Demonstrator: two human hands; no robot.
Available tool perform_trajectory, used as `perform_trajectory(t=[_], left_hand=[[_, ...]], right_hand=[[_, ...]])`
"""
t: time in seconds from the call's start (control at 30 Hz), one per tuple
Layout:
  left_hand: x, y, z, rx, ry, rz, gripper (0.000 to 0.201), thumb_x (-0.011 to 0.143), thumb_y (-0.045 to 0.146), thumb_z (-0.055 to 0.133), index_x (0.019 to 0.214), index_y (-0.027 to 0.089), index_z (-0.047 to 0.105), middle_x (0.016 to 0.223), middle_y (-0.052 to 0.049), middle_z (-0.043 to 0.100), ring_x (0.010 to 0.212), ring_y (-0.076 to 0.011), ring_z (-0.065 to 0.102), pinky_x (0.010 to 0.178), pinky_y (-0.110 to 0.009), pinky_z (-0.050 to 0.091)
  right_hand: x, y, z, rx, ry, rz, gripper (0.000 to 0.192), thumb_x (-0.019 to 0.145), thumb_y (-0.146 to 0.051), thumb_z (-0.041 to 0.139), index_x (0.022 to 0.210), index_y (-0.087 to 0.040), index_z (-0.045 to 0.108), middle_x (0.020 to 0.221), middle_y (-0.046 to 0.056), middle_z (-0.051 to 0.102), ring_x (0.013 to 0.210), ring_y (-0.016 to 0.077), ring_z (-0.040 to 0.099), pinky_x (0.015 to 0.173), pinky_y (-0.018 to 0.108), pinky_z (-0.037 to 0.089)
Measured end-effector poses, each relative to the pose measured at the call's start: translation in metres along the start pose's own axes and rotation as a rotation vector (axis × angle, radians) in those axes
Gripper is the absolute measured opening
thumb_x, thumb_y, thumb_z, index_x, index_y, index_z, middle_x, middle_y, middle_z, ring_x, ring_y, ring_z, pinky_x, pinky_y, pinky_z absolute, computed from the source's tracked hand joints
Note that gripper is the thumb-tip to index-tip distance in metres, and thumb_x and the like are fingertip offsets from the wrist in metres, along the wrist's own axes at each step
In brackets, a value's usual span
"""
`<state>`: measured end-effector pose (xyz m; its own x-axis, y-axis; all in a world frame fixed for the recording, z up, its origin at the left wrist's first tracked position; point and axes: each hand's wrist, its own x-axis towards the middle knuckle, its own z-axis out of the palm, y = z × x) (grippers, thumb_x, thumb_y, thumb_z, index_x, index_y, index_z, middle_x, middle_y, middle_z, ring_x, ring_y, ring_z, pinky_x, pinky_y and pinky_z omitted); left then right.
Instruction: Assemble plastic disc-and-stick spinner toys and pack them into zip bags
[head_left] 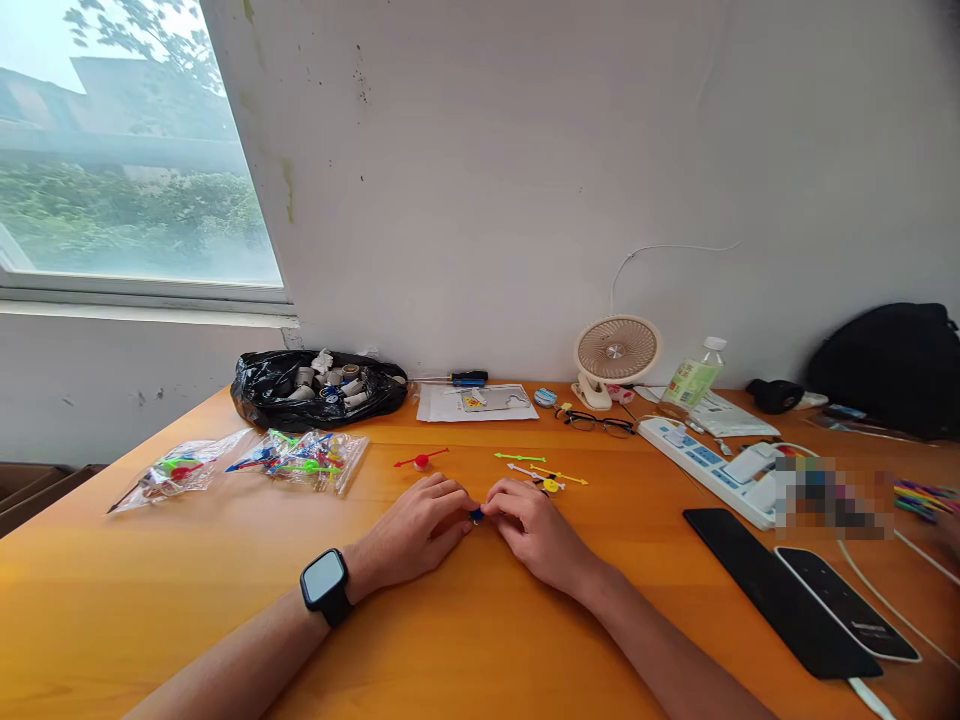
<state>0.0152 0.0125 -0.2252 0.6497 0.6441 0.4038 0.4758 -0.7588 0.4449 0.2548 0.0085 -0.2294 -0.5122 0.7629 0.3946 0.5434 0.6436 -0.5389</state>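
On the orange table (pixel 480 620), both hands meet over a tiny blue piece (pixel 477 515).
Left hand (pixel 420 528), a watch (pixel 325 585) on its wrist, and right hand (pixel 534 530) rest knuckles-up with fingers curled in, fingertips pinching the blue piece between them near the table's middle. Just beyond lie a red-hubbed stick (pixel 421 460), a green stick (pixel 519 457) and yellow and white ones (pixel 551 480). Bags of coloured sticks (pixel 300 458) sit well to the left, a black bag (pixel 319 387) behind them. Two phones (pixel 810 600) lie to the right, near a power strip (pixel 712 460).
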Motion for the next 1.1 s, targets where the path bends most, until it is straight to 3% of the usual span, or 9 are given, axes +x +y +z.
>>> perform_trajectory(t=[0.3,0.87,1.0,1.1], left_hand=[[0.003,0.006,0.003,-0.02,-0.012,-0.03,0.014,0.1,0.02,0.058,0.112,0.024,0.065,0.106,-0.007,0.071,0.104,-0.0249,0.062,0.09,-0.039,0.052],[0.005,0.011,0.005,0.132,-0.008,0.011,0.012,0.101,0.022,0.056,0.105,0.024,0.067,0.105,-0.006,0.074,0.101,-0.0252,0.063,0.092,-0.042,0.05],[0.003,0.012,0.005,0.09,0.017,0.019,0.013,0.101,0.022,0.055,0.11,0.025,0.064,0.116,-0.007,0.074,0.106,-0.0263,0.063,0.094,-0.044,0.052],[0.001,0.01,0.005,0.055,0.038,0.008,0.017,0.099,0.022,0.057,0.115,0.025,0.063,0.134,-0.008,0.069,0.117,-0.0275,0.061,0.102,-0.046,0.051]], right_hand=[[0.004,-0.001,-0.003,0.111,-0.029,0.06,0.026,0.091,0.001,0.055,0.092,-0.021,0.068,0.097,0.003,0.068,0.091,0.0188,0.062,0.085,0.03,0.048],[0.001,-0.004,-0.005,0.016,-0.059,0.008,0.023,0.096,-0.006,0.057,0.093,-0.021,0.073,0.097,0.004,0.07,0.094,0.0199,0.064,0.089,0.033,0.05],[0.003,-0.006,-0.016,0.012,0.079,0.095,0.016,0.099,-0.028,0.063,0.111,-0.024,0.073,0.109,0.007,0.074,0.101,0.0234,0.067,0.092,0.037,0.052],[0.006,-0.004,-0.022,0.038,0.179,0.254,0.031,0.103,-0.043,0.056,0.118,-0.021,0.071,0.114,0.01,0.074,0.077,0.0189,0.066,0.076,0.034,0.055]])
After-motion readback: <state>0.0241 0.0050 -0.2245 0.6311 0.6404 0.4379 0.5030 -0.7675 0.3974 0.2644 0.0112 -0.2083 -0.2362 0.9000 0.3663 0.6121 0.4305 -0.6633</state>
